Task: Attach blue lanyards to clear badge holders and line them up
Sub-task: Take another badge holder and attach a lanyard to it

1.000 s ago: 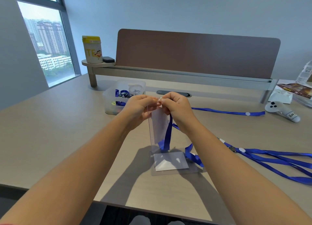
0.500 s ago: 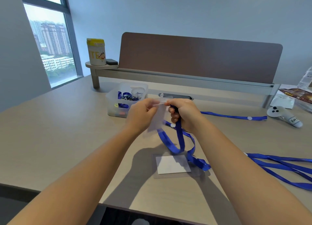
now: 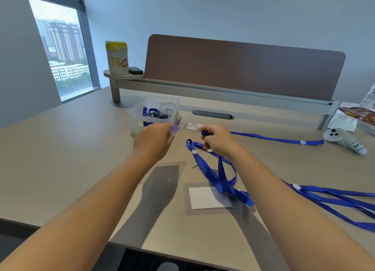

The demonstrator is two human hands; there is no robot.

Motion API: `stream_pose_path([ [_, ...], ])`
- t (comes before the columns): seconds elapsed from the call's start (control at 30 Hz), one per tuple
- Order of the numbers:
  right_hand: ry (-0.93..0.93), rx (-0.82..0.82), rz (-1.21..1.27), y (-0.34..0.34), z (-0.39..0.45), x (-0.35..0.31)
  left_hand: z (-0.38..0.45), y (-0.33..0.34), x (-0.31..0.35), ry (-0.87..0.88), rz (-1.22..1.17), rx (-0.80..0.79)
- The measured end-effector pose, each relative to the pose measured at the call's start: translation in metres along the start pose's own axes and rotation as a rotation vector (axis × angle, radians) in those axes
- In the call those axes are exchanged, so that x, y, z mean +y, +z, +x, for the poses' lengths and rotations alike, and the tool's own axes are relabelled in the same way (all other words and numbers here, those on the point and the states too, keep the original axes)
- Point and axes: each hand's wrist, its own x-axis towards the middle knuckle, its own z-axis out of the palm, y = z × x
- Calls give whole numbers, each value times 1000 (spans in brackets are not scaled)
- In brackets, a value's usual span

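My left hand [image 3: 156,140] pinches a small, blurred clear piece [image 3: 174,129], apparently the edge of a clear badge holder. My right hand [image 3: 217,140] is closed on the end of a blue lanyard [image 3: 221,175], apart from the left hand. The lanyard's loop hangs down onto a clear badge holder with a white card [image 3: 205,198], which lies flat on the table. A faint clear rectangle [image 3: 172,167] shows on the table under my left wrist. Another clear holder [image 3: 192,126] lies behind my hands.
A translucent box [image 3: 142,118] holding lanyards and a small jar stands behind my left hand. More blue lanyards [image 3: 334,199] trail off to the right, and one [image 3: 280,139] lies stretched at the back right. A white controller [image 3: 343,140] and a desk divider [image 3: 243,67] are farther back.
My hands have moved apart. The right hand drew the lanyard end away from the holder, and the loop now drapes lower over the flat holder. The view shifted.
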Motion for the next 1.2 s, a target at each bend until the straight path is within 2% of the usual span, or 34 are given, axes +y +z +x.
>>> stream_pose_path([
  [0.17, 114, -30, 73, 19, 13, 23, 0, 21, -12, -42, -24, -71],
  [0.3, 126, -93, -160, 30, 23, 34, 9, 26, -19, -48, -47, -70],
  [0.43, 199, -176, -287, 39, 30, 43, 13, 29, -22, -47, -63, -64],
  [0.5, 231, -206, -272, 39, 31, 43, 12, 31, -22, -40, -76, -68],
  [0.6, 224, -269, -264, 40, 31, 41, 12, 32, -23, -40, -83, -77],
  [0.9, 236, -253, -362, 56, 37, 42, 5, 26, -38, -72, -108, -55],
  [1.2, 229, -349, -581, 64, 33, 31, -1, 21, -44, -73, -99, -51],
])
